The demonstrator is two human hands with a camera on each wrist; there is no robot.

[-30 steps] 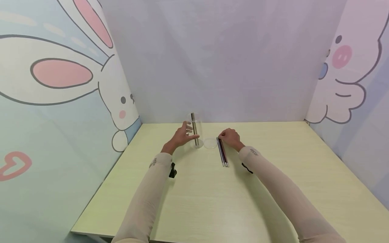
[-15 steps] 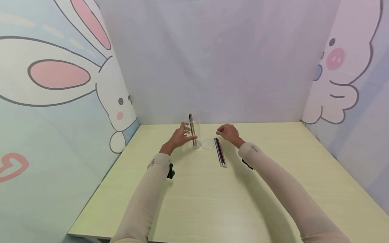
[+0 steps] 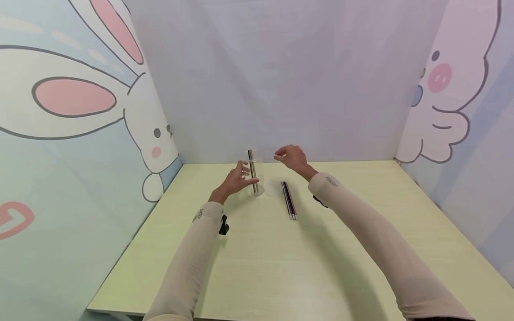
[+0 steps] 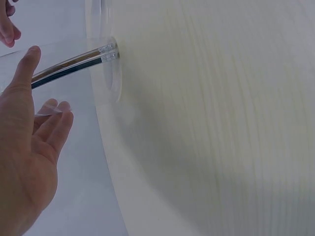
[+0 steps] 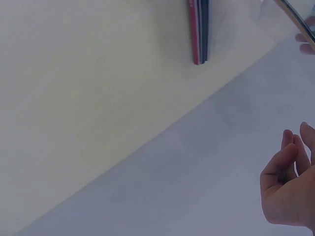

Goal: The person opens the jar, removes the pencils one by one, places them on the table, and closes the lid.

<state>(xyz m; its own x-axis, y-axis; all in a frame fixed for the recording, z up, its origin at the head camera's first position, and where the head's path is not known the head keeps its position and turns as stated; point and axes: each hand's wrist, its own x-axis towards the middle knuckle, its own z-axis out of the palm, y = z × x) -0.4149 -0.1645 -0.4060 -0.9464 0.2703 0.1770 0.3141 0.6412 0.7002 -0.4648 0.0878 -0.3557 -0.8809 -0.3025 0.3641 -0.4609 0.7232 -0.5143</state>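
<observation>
My left hand (image 3: 236, 179) holds a clear cylindrical container (image 3: 260, 171) that stands upright on the table. In the left wrist view its thumb and fingers lie around the transparent wall. Inside lean two pencils (image 4: 69, 68), one dark and one gold, their ferrule ends at the bottom. My right hand (image 3: 292, 157) hovers above the table to the right of the container, fingers loosely curled, with nothing visible between them in the right wrist view (image 5: 288, 182). Below it lie a few pencils (image 3: 289, 200) side by side, dark and red, ferrule ends toward me.
A clear round lid-like disc (image 3: 274, 188) lies on the table between the container and the loose pencils. The pale wooden table (image 3: 257, 267) extends to a grey back wall (image 3: 321, 89). Cartoon-printed panels (image 3: 72, 169) stand at both sides.
My right hand has risen from the far ends of the loose pencils and moved up and left, toward the container's top. The left hand keeps its hold on the container.
</observation>
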